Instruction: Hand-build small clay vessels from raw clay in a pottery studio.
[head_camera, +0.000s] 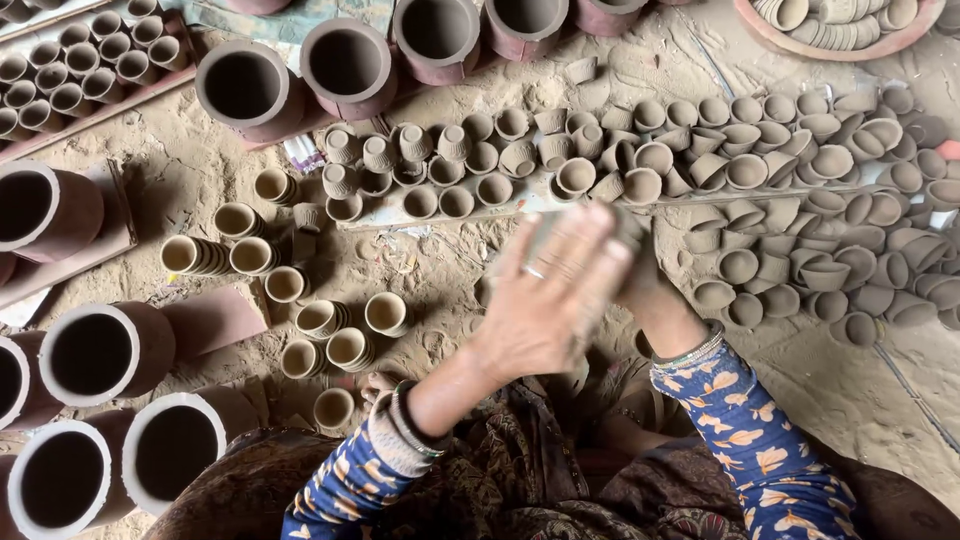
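Clay, a small grey-brown piece (628, 228), sits pressed between the two hands above the sandy floor (440, 265), just in front of the crowded rows of little cups; motion blur hides its exact shape. The left hand (545, 295) lies flat over it with fingers (580, 250) stretched out and nearly straight, a ring on one. The right hand (645, 290) is mostly hidden underneath, so I cannot tell how far its fingers curl.

Risk, as I judge it: the piece looks soft, so too hard a squeeze could crush it, and a slip would drop it into the sand or onto the cups below.

Small cups (430, 160) stand on a plank, all empty. Shallow bowls (800, 200) lie heaped to the right, some tipped, also empty. Stacked cups (330, 320) lie near the left forearm. Large dark pots (95, 350) at the left lie on their sides, hollow and bare.
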